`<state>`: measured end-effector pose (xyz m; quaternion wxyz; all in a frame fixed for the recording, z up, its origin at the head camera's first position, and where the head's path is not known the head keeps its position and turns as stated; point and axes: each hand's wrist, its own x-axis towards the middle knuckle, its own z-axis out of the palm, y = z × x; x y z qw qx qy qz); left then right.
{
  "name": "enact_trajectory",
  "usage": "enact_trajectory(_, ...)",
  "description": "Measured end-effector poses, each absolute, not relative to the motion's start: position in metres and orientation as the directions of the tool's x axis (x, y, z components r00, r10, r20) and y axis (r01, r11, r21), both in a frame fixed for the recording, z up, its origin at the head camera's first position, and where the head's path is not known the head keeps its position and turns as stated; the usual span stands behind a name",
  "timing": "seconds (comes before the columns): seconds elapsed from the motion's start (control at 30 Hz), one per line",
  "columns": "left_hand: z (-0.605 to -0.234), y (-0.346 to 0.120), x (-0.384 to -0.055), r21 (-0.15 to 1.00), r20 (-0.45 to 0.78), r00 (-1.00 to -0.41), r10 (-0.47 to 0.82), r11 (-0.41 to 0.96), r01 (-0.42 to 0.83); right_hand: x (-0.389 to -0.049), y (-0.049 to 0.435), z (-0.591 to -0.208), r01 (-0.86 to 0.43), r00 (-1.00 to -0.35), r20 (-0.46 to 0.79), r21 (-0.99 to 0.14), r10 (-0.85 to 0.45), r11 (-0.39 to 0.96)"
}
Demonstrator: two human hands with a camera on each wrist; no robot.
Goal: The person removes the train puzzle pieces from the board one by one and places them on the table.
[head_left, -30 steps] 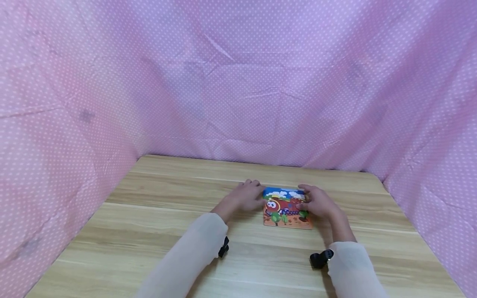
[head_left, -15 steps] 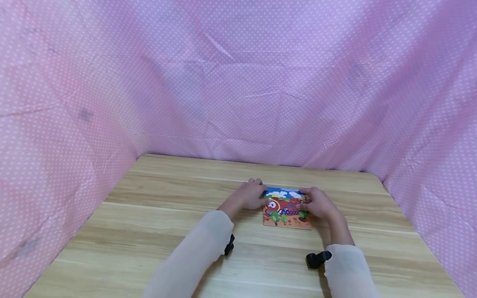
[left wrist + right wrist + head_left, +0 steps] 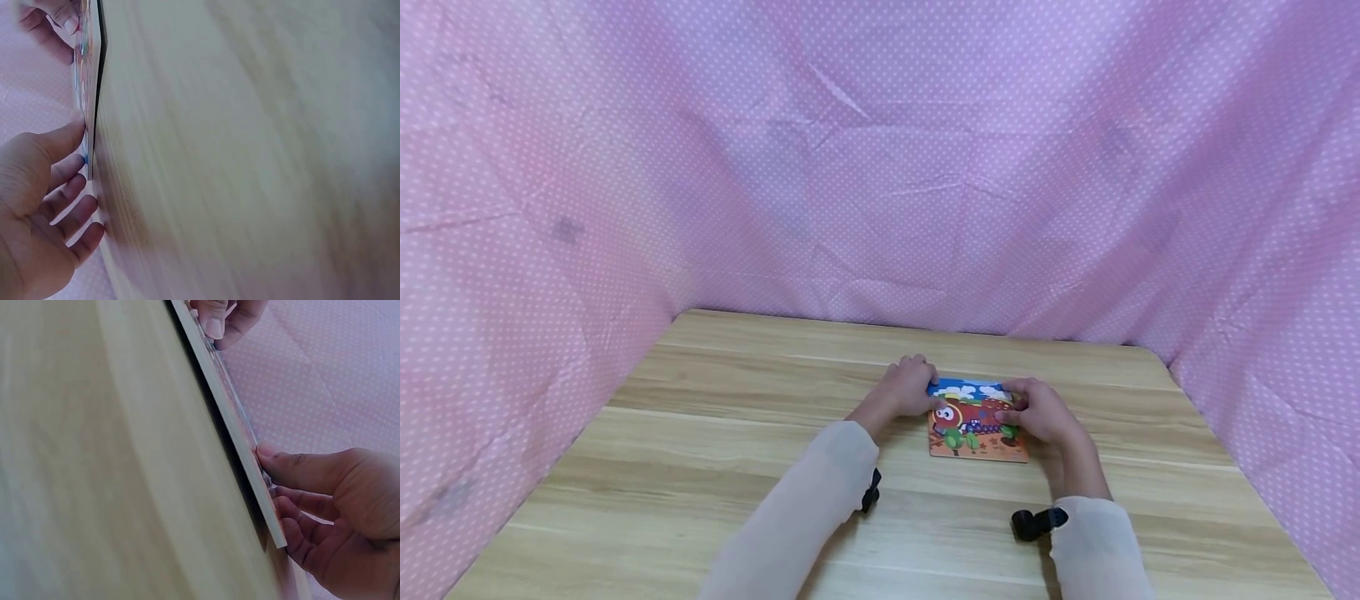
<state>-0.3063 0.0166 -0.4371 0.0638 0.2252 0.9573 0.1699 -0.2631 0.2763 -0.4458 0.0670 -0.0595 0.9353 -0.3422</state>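
A flat square cartoon puzzle board lies on the wooden table, showing a red bug with big eyes under a blue sky. At its left side my left hand pinches the edge. The left wrist view has that thumb on the picture face and the index finger at the side, with the other fingers loosely bent beyond the corner. My right hand grips the opposite side, its thumb on top and its fingers curled against the edge. A dark strip of shadow runs below the board's near edge.
The wood-grain table stretches out on both sides of the hands. Pink polka-dot cloth hangs behind and beside it. A small black camera sits on the right wrist, and another dark device on the left.
My left hand has moved slightly right and closed in on the board's left edge. The right fingers have settled onto its right edge. The board has hardly moved.
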Motion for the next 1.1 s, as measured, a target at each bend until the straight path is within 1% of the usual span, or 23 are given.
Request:
enact_trajectory(0.17, -0.4406, 0.0199, -0.3084, 0.382, -0.049, -0.908, 0.417, 0.847, 0.369, -0.2623, 0.2765, -0.4474, -0.058, -0.985, -0.083, -0.659, -0.148, 0.75)
enact_trajectory(0.37, -0.4416, 0.0237, -0.3073, 0.407, -0.071, -0.916, 0.395, 0.85, 0.335, -0.26, 0.2752, -0.4477, -0.019, -0.986, -0.107, -0.693, -0.129, 0.721)
enact_trajectory(0.77, -0.4417, 0.0252, -0.3055, 0.439, -0.085, -0.919, 0.386, 0.842, 0.314, -0.2584, 0.2723, -0.4489, -0.007, -0.988, -0.107, -0.697, -0.113, 0.717)
enact_trajectory(0.9, -0.4411, 0.0257, -0.3053, 0.462, -0.086, -0.921, 0.38, 0.834, 0.301, -0.2592, 0.2726, -0.4485, -0.028, -0.988, -0.092, -0.687, -0.125, 0.726)
enact_trajectory(1.1, -0.439, 0.0261, -0.3034, 0.497, -0.096, -0.925, 0.367, 0.823, 0.275, -0.2608, 0.2729, -0.4466, -0.137, -0.97, -0.052, -0.69, -0.237, 0.71)
